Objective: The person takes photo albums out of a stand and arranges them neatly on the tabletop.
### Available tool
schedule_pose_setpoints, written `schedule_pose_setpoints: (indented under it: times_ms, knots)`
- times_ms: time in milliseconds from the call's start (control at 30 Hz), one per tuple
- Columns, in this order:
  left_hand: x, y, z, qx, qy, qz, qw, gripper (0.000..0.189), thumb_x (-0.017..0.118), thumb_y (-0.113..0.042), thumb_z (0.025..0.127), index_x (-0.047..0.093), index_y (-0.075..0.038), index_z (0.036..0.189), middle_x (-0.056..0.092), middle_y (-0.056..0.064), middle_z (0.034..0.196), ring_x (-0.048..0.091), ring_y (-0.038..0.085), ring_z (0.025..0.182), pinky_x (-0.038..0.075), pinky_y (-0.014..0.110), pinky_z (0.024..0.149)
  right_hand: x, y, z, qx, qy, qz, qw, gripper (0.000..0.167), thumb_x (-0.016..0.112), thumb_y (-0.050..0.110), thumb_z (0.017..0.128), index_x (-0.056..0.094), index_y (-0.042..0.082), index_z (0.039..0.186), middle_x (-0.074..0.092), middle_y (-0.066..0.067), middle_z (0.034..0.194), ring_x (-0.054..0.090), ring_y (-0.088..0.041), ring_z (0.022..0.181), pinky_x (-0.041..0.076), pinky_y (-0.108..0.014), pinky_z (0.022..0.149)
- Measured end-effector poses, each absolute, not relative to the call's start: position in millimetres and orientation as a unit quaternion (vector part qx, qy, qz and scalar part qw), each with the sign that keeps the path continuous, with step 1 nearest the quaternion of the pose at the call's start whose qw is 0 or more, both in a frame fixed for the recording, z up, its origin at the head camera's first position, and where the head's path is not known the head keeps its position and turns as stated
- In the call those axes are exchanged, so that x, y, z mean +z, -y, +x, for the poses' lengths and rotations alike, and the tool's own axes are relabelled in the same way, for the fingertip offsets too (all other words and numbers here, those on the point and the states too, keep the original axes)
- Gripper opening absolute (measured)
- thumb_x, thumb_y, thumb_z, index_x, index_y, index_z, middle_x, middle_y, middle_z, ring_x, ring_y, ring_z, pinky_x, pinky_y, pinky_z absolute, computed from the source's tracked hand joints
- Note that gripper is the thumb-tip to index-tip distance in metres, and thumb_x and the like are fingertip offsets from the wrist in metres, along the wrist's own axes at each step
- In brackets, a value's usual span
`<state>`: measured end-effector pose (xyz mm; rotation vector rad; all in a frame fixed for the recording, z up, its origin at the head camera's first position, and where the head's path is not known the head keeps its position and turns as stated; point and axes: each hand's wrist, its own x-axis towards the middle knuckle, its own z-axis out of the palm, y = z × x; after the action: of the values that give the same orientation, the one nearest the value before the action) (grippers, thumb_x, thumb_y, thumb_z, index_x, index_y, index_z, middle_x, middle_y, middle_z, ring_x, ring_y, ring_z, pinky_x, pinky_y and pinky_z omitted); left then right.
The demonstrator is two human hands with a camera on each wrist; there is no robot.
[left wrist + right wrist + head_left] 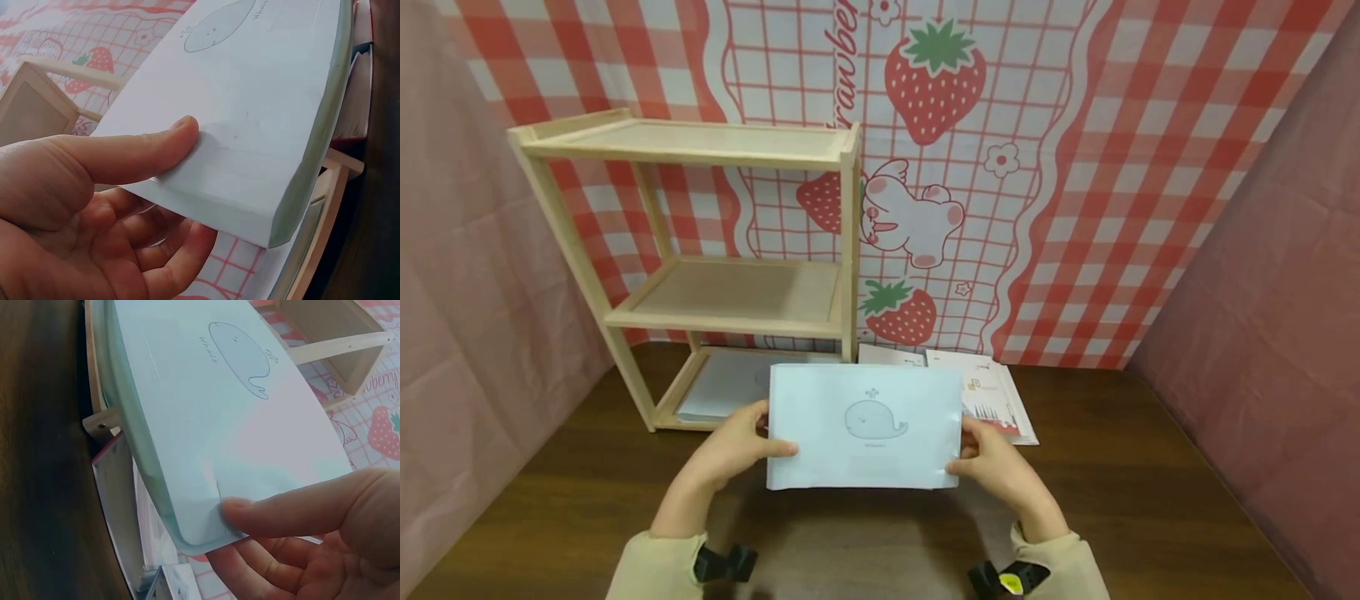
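Both hands hold up a flat, pale blue rectangular packet (865, 454) with a line drawing of a whale on its front. Its thin side edge shows greenish in the left wrist view. My left hand (741, 442) pinches the left end, thumb on the front face and fingers behind. At the right end my right hand (996, 462) grips it the same way, its thumb (275, 512) pressing near the corner. Behind the packet, on the bottom shelf of a wooden rack (730, 327), lies a similar pale blue flat thing (722, 383), partly hidden.
The rack has three tiers and stands at the back left of the dark wooden table (1120, 467). Right of it lie white printed books or booklets (1000, 392), partly covered by the packet. A strawberry-patterned cloth (1060, 250) hangs behind; pink cloth (1262, 333) closes the sides.
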<state>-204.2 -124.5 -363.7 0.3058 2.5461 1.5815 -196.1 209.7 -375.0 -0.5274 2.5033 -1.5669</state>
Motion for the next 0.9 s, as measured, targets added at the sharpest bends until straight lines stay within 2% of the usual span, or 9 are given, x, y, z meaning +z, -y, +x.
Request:
schedule_pose_setpoints:
  times_ms: [200,533,767,900]
  knots:
    - [-366,119,-206,0.530,-0.839,0.103,0.066,0.050,0.074,-0.008,0.073,0.052,0.008,0.114,0.060,0.016,0.098,0.056,0.025,0.088,0.049,0.032,0.071,-375,-215,-196,-0.513,-0.837,-0.176,0.073,0.037,0.061,-0.008,0.075,0.049,-0.013,0.109,0.061,-0.018,0.092,0.057,-0.017,0.074,0.048,-0.024,0.060]
    - [-371,112,-206,0.535,-0.836,0.097,0.079,0.050,0.073,-0.005,0.072,0.050,0.010,0.114,0.060,0.016,0.094,0.057,0.021,0.083,0.049,0.033,0.071,-376,-222,-197,-0.516,-0.836,-0.166,0.085,0.031,0.061,0.000,0.081,0.052,-0.012,0.107,0.062,-0.021,0.097,0.059,-0.017,0.082,0.052,-0.030,0.066]
    - [-372,108,-206,0.547,-0.827,0.097,0.090,0.050,0.073,-0.005,0.073,0.050,0.010,0.114,0.061,0.016,0.095,0.058,0.020,0.084,0.049,0.034,0.073,-373,-228,-195,-0.533,-0.823,-0.163,0.107,0.028,0.057,0.004,0.087,0.049,-0.013,0.108,0.061,-0.023,0.098,0.060,-0.021,0.083,0.054,-0.038,0.065]
    - [-374,105,-206,0.552,-0.823,0.100,0.092,0.049,0.073,-0.004,0.072,0.051,0.010,0.114,0.062,0.016,0.097,0.059,0.020,0.084,0.050,0.034,0.073,-372,-230,-195,-0.526,-0.832,-0.138,0.106,0.026,0.052,0.011,0.091,0.052,-0.012,0.105,0.062,-0.018,0.091,0.061,-0.020,0.075,0.053,-0.037,0.063]
